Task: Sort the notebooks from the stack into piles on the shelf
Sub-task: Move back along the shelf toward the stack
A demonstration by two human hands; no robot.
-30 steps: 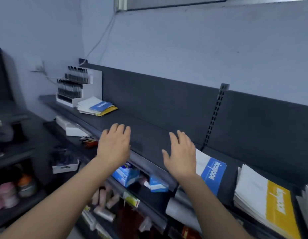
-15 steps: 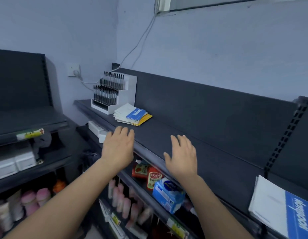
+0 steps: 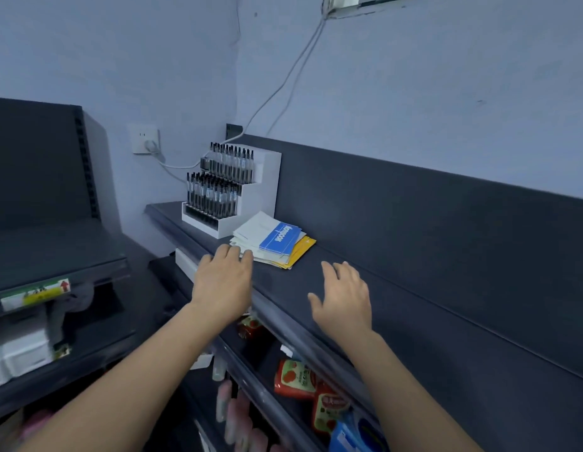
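Note:
A loose stack of notebooks (image 3: 273, 242) lies on the dark top shelf (image 3: 414, 305), beside a pen display. Its top notebook is white with a blue panel; yellow covers stick out underneath at the right. My left hand (image 3: 223, 282) hovers palm down with fingers apart, its fingertips at the stack's near left corner. My right hand (image 3: 344, 296) is spread open over the bare shelf, to the right of the stack and apart from it. Neither hand holds anything.
A white tiered pen display (image 3: 230, 190) full of black pens stands left of the stack against the shelf's back panel. A wall socket (image 3: 145, 140) with a cable is behind it. Lower shelves hold red packets (image 3: 295, 378) and small bottles. Another dark shelf unit (image 3: 49, 256) stands at the left.
The view has swung left along the shelf, so the sorted piles at the right have left the frame. Both open hands have come closer to the mixed stack; the left now reaches its corner.

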